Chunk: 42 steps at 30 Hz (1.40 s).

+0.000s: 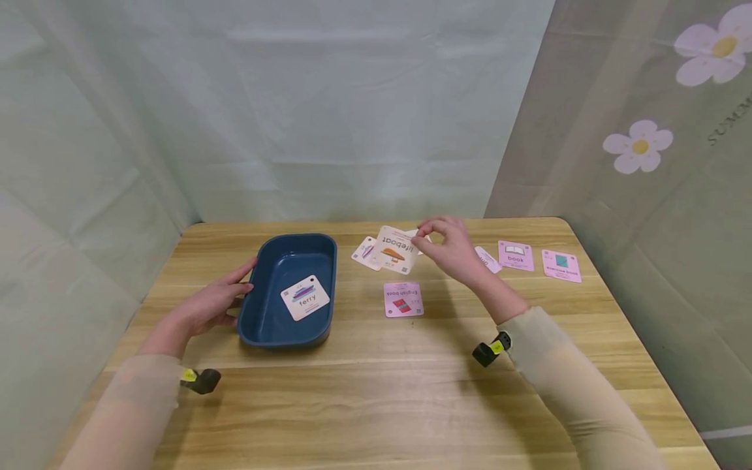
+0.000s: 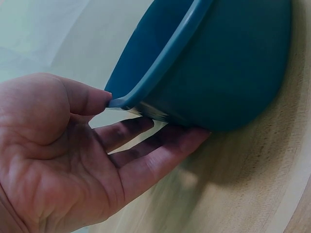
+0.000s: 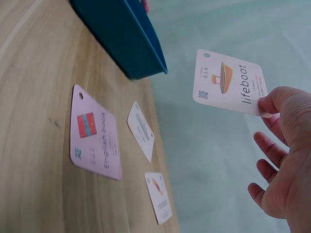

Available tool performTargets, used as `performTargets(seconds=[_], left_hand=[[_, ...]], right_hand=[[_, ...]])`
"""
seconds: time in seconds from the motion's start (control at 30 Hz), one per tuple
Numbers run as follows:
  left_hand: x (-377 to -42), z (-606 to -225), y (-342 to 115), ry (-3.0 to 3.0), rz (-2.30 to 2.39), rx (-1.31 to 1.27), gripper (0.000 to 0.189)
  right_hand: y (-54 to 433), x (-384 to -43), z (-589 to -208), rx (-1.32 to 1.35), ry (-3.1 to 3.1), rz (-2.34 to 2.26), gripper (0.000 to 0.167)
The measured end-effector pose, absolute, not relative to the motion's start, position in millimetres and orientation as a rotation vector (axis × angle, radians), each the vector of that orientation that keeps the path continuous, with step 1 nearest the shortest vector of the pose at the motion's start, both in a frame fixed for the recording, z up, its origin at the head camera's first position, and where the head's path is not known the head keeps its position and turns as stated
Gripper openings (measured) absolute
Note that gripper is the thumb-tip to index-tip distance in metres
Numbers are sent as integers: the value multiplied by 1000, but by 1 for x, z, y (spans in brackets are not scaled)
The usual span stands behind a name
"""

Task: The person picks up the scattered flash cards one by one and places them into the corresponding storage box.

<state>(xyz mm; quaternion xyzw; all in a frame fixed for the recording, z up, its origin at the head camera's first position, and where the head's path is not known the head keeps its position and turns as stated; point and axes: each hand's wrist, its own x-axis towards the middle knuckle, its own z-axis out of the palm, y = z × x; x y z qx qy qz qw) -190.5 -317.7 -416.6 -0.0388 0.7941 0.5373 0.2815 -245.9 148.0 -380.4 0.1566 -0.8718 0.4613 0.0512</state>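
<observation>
My right hand (image 1: pixel 449 248) pinches the lifeboat card (image 1: pixel 395 249) by one edge between thumb and forefinger. In the right wrist view the lifeboat card (image 3: pixel 228 82) is held up above the table, its other fingers loosely spread. My left hand (image 1: pixel 216 301) grips the dark blue plastic bin (image 1: pixel 249 326) at its left side. The left wrist view shows the thumb on the rim and the fingers against the outer wall. A ferry card (image 1: pixel 305 297) lies face up inside the bin. Behind the lifeboat card, a ship card (image 1: pixel 364 252) is partly covered.
A pink English book card (image 1: pixel 403 299) lies right of the bin. A rocket card (image 3: pixel 158 198) shows in the right wrist view. Farther right lie a book card (image 1: pixel 516 255), an exercise book card (image 1: pixel 561 266) and a partly hidden pink card (image 1: pixel 489 260). Curtains stand behind the wooden table (image 1: pixel 376 398).
</observation>
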Motion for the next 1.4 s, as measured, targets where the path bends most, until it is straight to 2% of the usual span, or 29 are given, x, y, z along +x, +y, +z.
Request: performTargets(seconds=[1.4], left_hand=[[-192,-417,-318,2135,1429,-94,65]], right_hand=[[60,-251,-368,632,-2628,1505,13]])
